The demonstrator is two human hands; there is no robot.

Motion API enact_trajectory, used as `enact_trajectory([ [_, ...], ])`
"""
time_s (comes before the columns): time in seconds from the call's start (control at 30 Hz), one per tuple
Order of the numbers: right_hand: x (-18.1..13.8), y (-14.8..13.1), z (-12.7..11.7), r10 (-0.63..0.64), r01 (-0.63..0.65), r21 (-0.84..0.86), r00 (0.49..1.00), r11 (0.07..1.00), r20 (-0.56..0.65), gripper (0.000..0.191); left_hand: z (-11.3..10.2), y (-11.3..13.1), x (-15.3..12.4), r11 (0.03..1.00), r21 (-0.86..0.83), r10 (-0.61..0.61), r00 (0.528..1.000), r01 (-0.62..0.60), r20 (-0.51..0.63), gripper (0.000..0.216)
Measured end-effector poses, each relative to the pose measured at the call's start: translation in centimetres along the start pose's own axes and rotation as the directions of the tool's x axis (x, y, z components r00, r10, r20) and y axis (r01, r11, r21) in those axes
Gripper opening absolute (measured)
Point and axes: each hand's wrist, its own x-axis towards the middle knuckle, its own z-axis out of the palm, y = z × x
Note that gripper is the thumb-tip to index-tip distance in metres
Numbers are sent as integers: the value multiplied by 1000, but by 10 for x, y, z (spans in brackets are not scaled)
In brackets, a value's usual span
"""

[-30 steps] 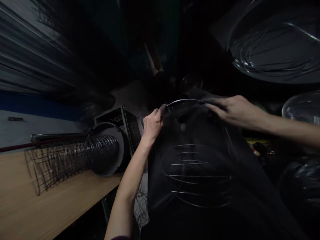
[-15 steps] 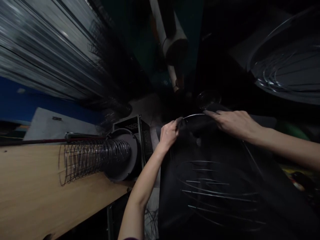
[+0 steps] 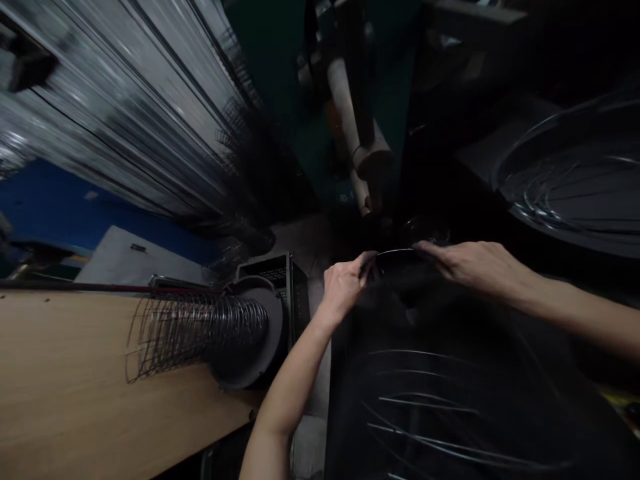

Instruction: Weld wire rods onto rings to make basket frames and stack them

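A thin, curved metal wire [image 3: 397, 251] runs between my two hands above a dark surface. My left hand [image 3: 345, 283] is closed on its left part, with thumb and fingers pinched together. Further right, my right hand [image 3: 470, 263] pinches the wire with its fingers stretched forward. The fingertips look dark, and shadow hides exactly how they grip it. Below the hands, several wire pieces [image 3: 430, 403] lie across the black surface [image 3: 350, 373], smeared by motion.
To the left, a coil of wire rings [image 3: 200, 327] sits by a round dark flange [image 3: 250, 367] over a wooden tabletop [image 3: 65, 380]. Behind it is a dark perforated crate [image 3: 299, 293]. A large round tray [image 3: 595, 230] with wire stands right. Machine parts [image 3: 370, 150] are ahead.
The view has shifted, so the surroundings and both hands appear lower and slightly further right. Both hands keep their hold on the wire.
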Motion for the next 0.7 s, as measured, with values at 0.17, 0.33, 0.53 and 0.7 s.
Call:
enact_trajectory([
  [0.17,9,7,-12,-21,22,17,998,1000,-56,51,-21,3,9,998,36,45,998,-43,-34,33],
  [0.33,21,10,-25,-37,40,27,991,999,-129,54,-33,0,22,992,22,127,988,-125,-83,32],
  [0.53,34,13,-32,-33,36,33,994,999,-106,56,-40,-5,37,988,-43,147,988,-149,-56,32],
  [0.7,37,8,-42,-6,13,90,997,996,-80,57,-45,-3,44,990,-12,143,987,-144,-70,32],
])
